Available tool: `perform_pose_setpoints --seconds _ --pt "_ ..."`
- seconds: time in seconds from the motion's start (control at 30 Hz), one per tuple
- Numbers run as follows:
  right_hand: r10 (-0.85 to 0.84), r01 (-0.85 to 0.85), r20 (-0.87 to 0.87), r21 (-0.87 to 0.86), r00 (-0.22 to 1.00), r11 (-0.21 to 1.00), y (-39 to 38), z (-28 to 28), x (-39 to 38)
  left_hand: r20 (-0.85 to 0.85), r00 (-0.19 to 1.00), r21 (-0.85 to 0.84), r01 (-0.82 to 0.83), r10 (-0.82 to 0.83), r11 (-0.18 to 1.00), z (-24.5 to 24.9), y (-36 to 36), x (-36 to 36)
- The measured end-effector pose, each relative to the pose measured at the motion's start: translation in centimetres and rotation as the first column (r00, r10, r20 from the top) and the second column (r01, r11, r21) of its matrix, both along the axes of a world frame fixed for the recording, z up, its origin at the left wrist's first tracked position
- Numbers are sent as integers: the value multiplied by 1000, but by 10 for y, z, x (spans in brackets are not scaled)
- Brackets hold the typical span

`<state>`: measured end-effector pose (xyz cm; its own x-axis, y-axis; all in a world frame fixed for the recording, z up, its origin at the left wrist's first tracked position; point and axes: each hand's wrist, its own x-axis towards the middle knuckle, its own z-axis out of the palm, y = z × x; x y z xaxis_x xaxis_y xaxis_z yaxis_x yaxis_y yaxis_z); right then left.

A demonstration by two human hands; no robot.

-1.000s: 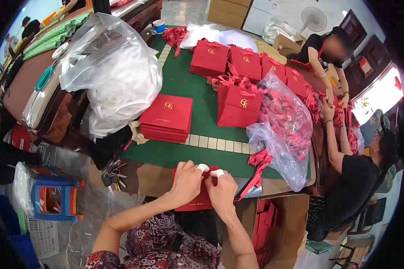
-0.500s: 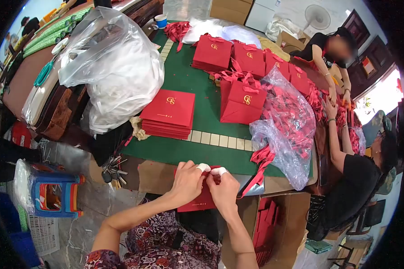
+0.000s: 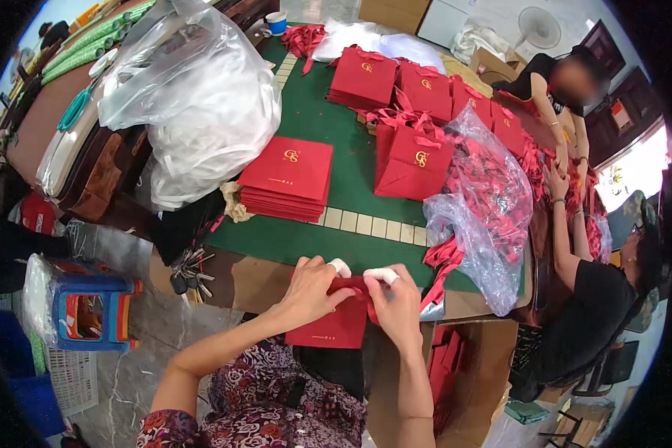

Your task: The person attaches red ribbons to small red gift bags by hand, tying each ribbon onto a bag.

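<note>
A red paper gift bag lies flat at the table's near edge, in front of my body. At its top edge, my left hand is closed, with fingers behind the edge and thumb in front. My right hand pinches a red ribbon at the bag's upper right corner. White wraps cover a finger on each hand. Beyond my hands sits a stack of flat red bags with gold lettering. Some fingertips are hidden behind the bag's edge.
Finished-looking red bags with ribbon handles stand farther back. A plastic bag of red ribbons lies at right, a bag of white ribbons at left. A cardboard box holds red bags below. Two people work at right.
My hands have moved slightly apart, the right one shifting rightward. More of the bag's top and the red ribbon between my hands now shows. The whole view has shifted a little.
</note>
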<state>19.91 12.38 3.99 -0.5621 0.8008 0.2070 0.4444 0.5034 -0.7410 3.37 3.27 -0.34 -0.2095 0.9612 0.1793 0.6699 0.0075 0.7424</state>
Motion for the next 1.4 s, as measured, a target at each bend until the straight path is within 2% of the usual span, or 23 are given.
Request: perform_pose_setpoints --seconds 0.07,0.17,0.23,0.27,0.33,0.4,0.43,0.47,0.53,0.6,0.73,0.8,0.87,0.93,1.0,1.07,1.1,1.13,1.2,1.27,1.3,1.33,1.4 --pt "171 -168 60 -61 983 984 12 -8 2 -14 1000 22 17 -17 1000 3 1 1" --pt "275 -259 88 -156 957 953 24 -17 4 -125 991 46 44 -38 998 11 -3 4" --pt "383 -345 146 -230 912 910 30 -14 5 -289 956 202 119 -57 972 8 -6 6" --pt "384 -346 144 -232 912 909 34 -14 5 -289 956 199 118 -57 973 6 -7 4" --pt "511 -439 106 -383 853 813 41 -13 8 -456 883 254 250 -112 934 3 -9 3" --pt "558 -491 61 -403 828 772 50 -21 9 -451 884 307 283 -124 909 4 -6 2" --pt "563 -482 -17 -538 826 691 54 -26 8 -454 883 344 301 -123 889 6 -5 2" --pt "555 -471 -95 -657 826 588 56 -29 8 -456 882 381 317 -122 869 7 -5 2" --pt "533 -476 -136 -664 835 577 54 -29 4 -438 886 356 323 -149 877 9 -3 -2" --pt "399 -412 -215 -752 892 515 47 -38 1 -415 892 327 331 -180 885 6 -4 -5" --pt "253 -320 -204 -724 946 611 31 -46 -8 -316 929 291 286 -190 913 9 -3 -10" --pt "34 -201 -227 -773 973 601 29 -45 -16 -287 937 291 282 -198 914 12 -4 -8" --pt "-97 -105 -251 -683 963 723 37 -39 -24 -215 914 222 390 -345 894 8 -11 2" --pt "-188 -3 -244 -619 951 786 40 -31 -27 -220 915 200 382 -339 902 6 -13 2" --pt "-197 15 -222 -628 955 778 42 -35 -19 -125 981 116 165 -151 979 7 -11 -6" --pt "-72 -4 -175 -401 982 916 38 -40 -6 -123 992 90 54 -43 994 3 -8 -18" --pt "-19 -31 -138 -349 990 936 33 -35 1 -116 993 83 31 -21 996 4 -6 -22" --pt "-17 -32 -138 -349 990 937 26 -23 8 -110 994 78 10 -1 997 5 -4 -27" --pt "173 -147 18 -446 985 883 11 -5 20 -129 992 41 -2 7 999 8 1 -33" --pt "300 -271 148 -191 942 943 1 -15 28 -146 989 3 -16 16 1000 6 5 -35" --pt "308 -300 165 -71 937 951 -8 -17 27 -198 980 22 -28 32 999 2 7 -33" --pt "310 -301 168 -74 936 951 -13 -23 28 -250 967 42 -40 49 998 -1 8 -31" --pt "273 -286 185 50 944 957 -18 -33 26 -230 970 95 -56 77 994 1 5 -26"
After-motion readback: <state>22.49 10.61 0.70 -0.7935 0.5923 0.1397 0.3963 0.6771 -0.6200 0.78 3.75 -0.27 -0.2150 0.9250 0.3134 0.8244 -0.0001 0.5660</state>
